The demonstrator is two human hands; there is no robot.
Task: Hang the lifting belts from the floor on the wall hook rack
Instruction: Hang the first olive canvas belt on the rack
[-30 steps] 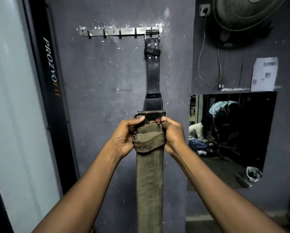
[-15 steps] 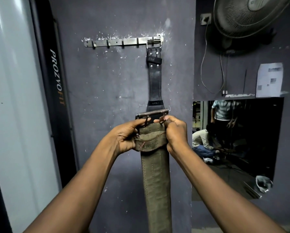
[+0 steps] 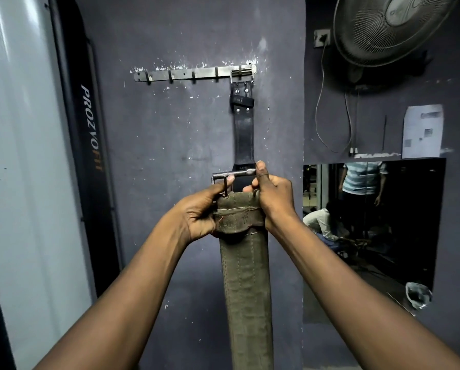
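I have both hands up near the centre of my view, holding the olive canvas belt (image 3: 246,276) by its buckle end. My left hand (image 3: 196,212) curls its fingers round the folded top of the strap on the 9 o'clock side, with the thumb laid on a prong of the metal buckle (image 3: 234,174). My right hand (image 3: 272,198) grips the strap's edge on the 3 o'clock side, thumb standing up against the end of the buckle frame. The strap hangs straight down toward 6 o'clock and runs out of view. The wall hook rack (image 3: 186,73) sits at 12 o'clock, well above the buckle and apart from it. A black leather belt (image 3: 243,134) hangs by its own buckle from the rack's right end, its lower part hidden behind my hands. A fan (image 3: 394,28) is at 1 o'clock and a lettered black upright (image 3: 90,129) at 9 o'clock.
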